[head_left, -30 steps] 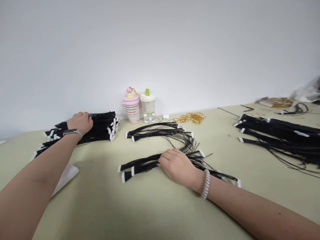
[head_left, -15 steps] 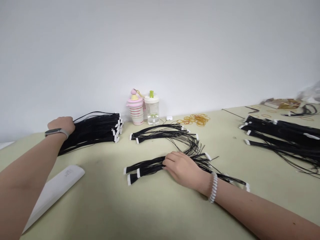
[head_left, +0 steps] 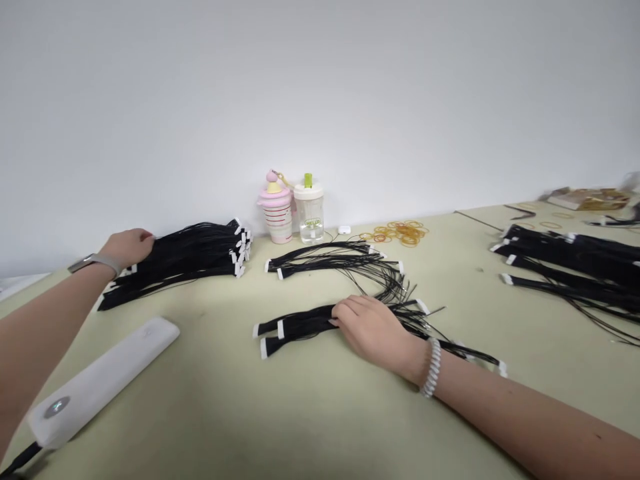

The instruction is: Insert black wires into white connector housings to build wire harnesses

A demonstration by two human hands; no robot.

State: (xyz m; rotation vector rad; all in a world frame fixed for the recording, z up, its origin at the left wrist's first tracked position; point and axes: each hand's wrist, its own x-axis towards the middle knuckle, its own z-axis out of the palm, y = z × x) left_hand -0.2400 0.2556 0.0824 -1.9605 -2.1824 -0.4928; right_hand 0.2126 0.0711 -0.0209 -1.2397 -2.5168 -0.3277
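On a black wire bundle (head_left: 300, 321), the right hand (head_left: 373, 333) rests with fingers (head_left: 350, 308) flat, not gripping.

Left grip (head_left: 127, 248): at the left of the frame, touching the loose end of a pile of black wire bundles (head_left: 190, 257), whose white connectors face right.
Right grip (head_left: 373, 330): lower middle, lying across a black wire harness (head_left: 300, 325), with thin strands fanning out beneath it.
Desk (head_left: 215, 407): pale green; a second harness (head_left: 325, 257) lies at centre, a white case (head_left: 103, 380) at lower left.
Back edge: a pink striped cup (head_left: 277, 213), a clear bottle (head_left: 310, 210), rubber bands (head_left: 395, 233).
Right edge: more black bundles (head_left: 570, 267).
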